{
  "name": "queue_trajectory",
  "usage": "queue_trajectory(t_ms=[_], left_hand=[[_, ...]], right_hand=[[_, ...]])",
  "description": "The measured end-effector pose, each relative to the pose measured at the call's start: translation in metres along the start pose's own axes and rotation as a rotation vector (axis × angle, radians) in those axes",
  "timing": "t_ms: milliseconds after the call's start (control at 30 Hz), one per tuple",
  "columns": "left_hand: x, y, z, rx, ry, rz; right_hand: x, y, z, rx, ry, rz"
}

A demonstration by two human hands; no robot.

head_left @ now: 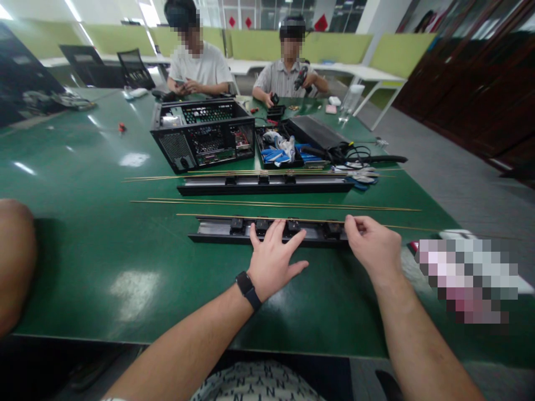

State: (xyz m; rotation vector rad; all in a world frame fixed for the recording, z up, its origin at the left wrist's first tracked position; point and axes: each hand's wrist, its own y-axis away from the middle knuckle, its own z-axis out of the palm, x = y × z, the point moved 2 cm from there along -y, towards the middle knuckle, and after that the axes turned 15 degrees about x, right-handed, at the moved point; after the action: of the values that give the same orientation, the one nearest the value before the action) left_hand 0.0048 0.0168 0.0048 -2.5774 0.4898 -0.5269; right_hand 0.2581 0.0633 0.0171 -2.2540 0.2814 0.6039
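A long black rail with several small black clips lies across the green table just in front of me. My left hand, with a dark watch on its wrist, rests on the rail with fingers spread flat over the clips. My right hand is curled at the rail's right end, with fingertips pinched on a thin brass rod that runs along the rail's far edge.
More brass rods and a second black rail lie farther back. Behind them stand an open computer case and a black tray with blue gloves. Two people sit across the table. An elbow intrudes at the left.
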Motion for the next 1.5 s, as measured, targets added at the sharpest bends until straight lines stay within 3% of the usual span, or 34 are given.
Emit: queue_trajectory(t_ms=[933,1167,1500], left_hand=[[0.0,-0.0003,0.0002,-0.004,0.002,0.001],[0.0004,-0.0002,-0.0001,0.001,0.004,0.003],[0.0005,-0.0007,-0.0004,-0.005,0.0,0.002]], right_hand=[[0.0023,-0.0006,-0.0017,-0.019,0.037,0.053],[-0.0023,0.0016,0.0004,-0.052,-0.02,0.006],[0.001,-0.0007,-0.002,-0.002,0.016,0.022]])
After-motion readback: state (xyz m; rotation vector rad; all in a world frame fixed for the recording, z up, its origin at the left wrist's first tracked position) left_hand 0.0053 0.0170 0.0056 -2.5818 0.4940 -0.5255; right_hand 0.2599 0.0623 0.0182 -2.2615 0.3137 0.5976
